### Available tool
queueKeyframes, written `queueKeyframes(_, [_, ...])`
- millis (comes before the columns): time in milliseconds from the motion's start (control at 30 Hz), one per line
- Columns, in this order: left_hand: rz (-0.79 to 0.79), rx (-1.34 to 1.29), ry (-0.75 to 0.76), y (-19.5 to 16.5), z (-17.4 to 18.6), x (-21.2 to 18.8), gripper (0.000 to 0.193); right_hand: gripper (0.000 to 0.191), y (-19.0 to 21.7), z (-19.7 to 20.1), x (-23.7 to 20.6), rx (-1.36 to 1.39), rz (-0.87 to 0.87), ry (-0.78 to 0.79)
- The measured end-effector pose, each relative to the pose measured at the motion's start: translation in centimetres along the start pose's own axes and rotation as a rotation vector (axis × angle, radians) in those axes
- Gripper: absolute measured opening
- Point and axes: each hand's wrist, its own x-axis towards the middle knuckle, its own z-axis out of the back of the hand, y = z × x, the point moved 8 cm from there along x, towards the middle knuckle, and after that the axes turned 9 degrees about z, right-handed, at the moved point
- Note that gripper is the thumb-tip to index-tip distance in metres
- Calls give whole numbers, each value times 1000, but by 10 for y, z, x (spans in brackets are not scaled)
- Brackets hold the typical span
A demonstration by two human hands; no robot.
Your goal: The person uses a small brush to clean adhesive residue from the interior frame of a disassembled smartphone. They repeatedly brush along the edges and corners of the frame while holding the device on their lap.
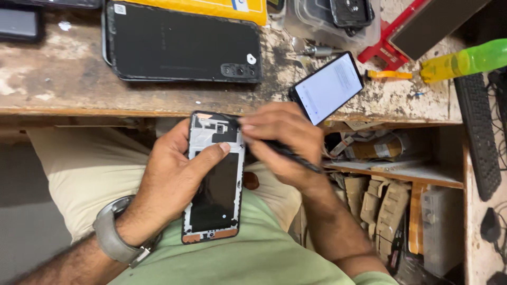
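An opened phone frame [214,177], its back already off, is gripped over the lap by the left hand [174,177], thumb laid across its bare inside. A dark slim tool [288,153] is pinched in the right hand [282,140], tip set at the frame's upper end. Beyond the frame, a black back cover [182,42] lies on the table [63,79]. Reassembly appears not yet begun.

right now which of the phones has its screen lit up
The phone lying at the bench edge, right of the hands: its screen glows white. The opened phone in the left hand shows no lit screen.
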Motion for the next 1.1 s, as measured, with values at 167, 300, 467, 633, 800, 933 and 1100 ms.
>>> queueKeyframes(167, [-10,3,7,1,-1,0,22,19,2,-5,5,10,15,24])
queueKeyframes(300, [-3,-18,13,2,-1,2,23,18,2,-5,8,-10,9,-4])
queueKeyframes(467, [-36,-21,21,2,-3,1,21,19,5,-13,10,18,34,35])
queueKeyframes(633, [-37,-44,33,2,-3,1,22,19,5,-10,12,20,11,-26])
queueKeyframes(800, [-29,-37,22,3,-4,1,22,23,8,-14,14,16,68,45])
queueKeyframes(933, [-48,-58,21,-1,-2,2,24,20,5,-9,12,5,53,-1])
queueKeyframes(1100, [-44,-54,29,0,-5,0,22,21,6,-13,11,-21,59,77])
